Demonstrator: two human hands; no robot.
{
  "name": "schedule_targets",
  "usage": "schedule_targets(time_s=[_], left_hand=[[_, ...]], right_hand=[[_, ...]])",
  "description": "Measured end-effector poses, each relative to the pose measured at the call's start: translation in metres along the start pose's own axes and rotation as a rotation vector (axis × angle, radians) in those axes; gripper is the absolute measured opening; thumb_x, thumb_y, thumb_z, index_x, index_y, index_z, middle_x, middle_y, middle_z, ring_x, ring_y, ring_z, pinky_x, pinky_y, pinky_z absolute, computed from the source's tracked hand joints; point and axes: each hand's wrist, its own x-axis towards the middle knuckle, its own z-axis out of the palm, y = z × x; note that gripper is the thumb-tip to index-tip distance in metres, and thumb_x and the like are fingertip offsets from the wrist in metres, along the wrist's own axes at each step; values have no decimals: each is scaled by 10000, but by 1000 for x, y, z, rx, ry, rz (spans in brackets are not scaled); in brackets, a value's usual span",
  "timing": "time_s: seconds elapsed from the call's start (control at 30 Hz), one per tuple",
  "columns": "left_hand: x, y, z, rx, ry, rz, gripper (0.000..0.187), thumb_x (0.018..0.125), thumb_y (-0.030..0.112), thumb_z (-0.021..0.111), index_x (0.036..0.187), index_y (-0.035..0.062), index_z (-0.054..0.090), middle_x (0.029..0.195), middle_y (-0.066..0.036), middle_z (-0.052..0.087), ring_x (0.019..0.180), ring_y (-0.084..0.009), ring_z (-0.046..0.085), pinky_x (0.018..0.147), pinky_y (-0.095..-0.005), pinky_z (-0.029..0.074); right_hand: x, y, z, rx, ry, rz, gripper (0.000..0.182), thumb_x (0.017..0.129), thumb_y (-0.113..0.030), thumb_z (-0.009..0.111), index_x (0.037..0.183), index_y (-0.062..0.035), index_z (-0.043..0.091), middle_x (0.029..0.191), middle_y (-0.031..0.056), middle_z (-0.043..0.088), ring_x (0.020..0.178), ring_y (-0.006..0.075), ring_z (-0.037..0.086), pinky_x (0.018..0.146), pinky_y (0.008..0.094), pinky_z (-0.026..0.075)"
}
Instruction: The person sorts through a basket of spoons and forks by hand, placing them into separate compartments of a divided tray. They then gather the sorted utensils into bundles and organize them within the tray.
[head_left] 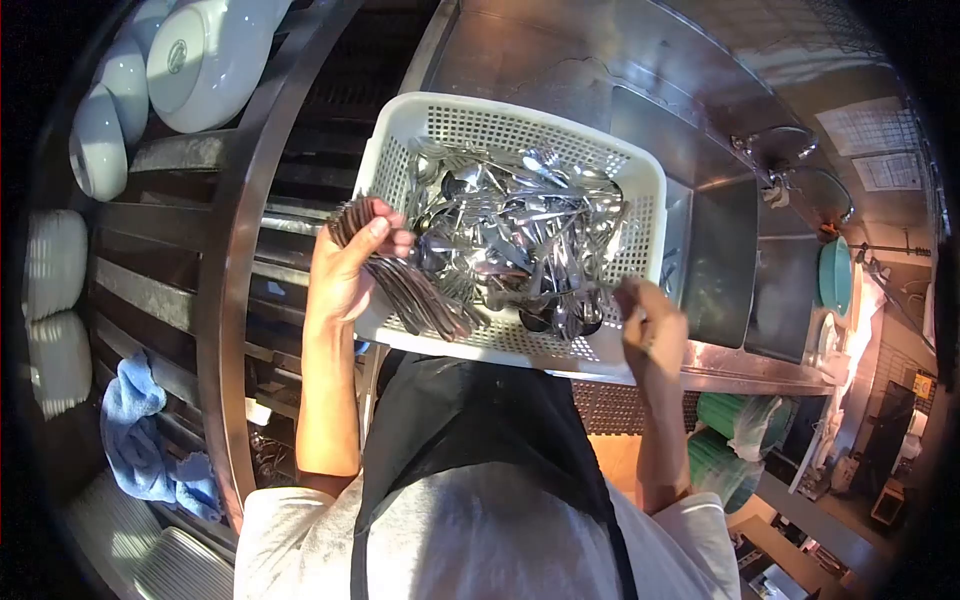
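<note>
A white perforated basket (655, 190) full of loose metal cutlery (530, 215) stands in front of me, on the steel sink counter. My left hand (355, 255) is closed round a thick bundle of forks (420, 295) at the basket's left side, the bundle slanting down over the near left corner. Over the near right corner, my right hand (652, 325) is bent with its fingertips together at the end of a piece of cutlery (545, 295), slightly blurred.
White bowls (210, 65) sit on the metal rack at the left, with a blue cloth (140, 430) lower down. Sink basins (720, 260) and faucets (800, 165) lie to the right. Green rolled items (735, 425) stand below the counter's right end.
</note>
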Motion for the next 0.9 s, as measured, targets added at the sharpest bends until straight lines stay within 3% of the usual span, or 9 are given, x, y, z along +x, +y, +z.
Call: schedule_targets(time_s=[0.13,0.2,0.3,0.4,0.5,0.57,0.67,0.73,0.9], left_hand=[[10,-10,29,-8,-147,-118,207,841,120,607,996,-1,542,1042,-219,604,890,-264,637,723,-313,528],[16,-18,47,-39,-263,-172,220,844,104,600,1016,-14,530,1079,-221,589,919,-264,628,737,-325,528],[22,-37,69,-67,-356,-180,290,840,76,606,1087,-24,490,1005,-154,609,902,-235,629,736,-313,528],[33,-53,68,-161,-249,-209,385,831,75,623,1156,-25,444,914,-96,608,797,-191,623,690,-287,522],[32,-52,67,-194,-123,-222,370,813,54,639,1136,-13,473,854,-68,606,684,-157,589,645,-280,511],[27,-56,54,-86,-24,-216,297,802,26,638,1075,9,525,818,-60,602,675,-150,578,645,-280,509],[14,-50,40,-125,43,-108,217,795,14,637,995,28,556,808,-58,598,711,-152,585,659,-292,509],[5,-44,32,-173,117,-73,206,798,33,642,982,34,550,812,-62,595,742,-172,599,679,-311,518],[-3,-43,14,-230,168,-39,192,813,65,639,980,38,549,973,-144,624,774,-183,607,702,-328,527]], right_hand=[[34,-43,-18,457,28,-175,127,743,48,544,831,-9,616,807,117,637,749,272,628,647,312,479],[65,-54,-5,421,-33,-581,123,756,81,538,837,28,614,796,113,643,703,197,627,644,267,481],[92,-72,29,367,-219,-426,192,785,-29,603,968,-76,635,860,124,630,741,212,611,657,307,472],[112,-68,56,527,-324,-287,254,779,-81,636,1032,-62,620,908,134,627,738,228,609,668,308,479],[126,-55,82,687,-241,-318,294,770,-129,658,1045,-36,610,942,155,630,738,289,624,676,339,491],[152,-30,91,275,19,-9,359,739,-234,693,1014,-20,607,818,152,653,863,303,619,726,382,481],[163,13,119,-99,-142,12,343,732,-199,704,990,5,604,844,178,634,835,333,617,714,397,486],[163,33,145,-241,15,-109,292,725,-118,699,989,-34,609,824,165,623,833,329,613,707,398,478],[164,52,143,167,84,-230,158,722,-20,667,829,-30,551,801,185,583,716,358,595,615,423,459]])
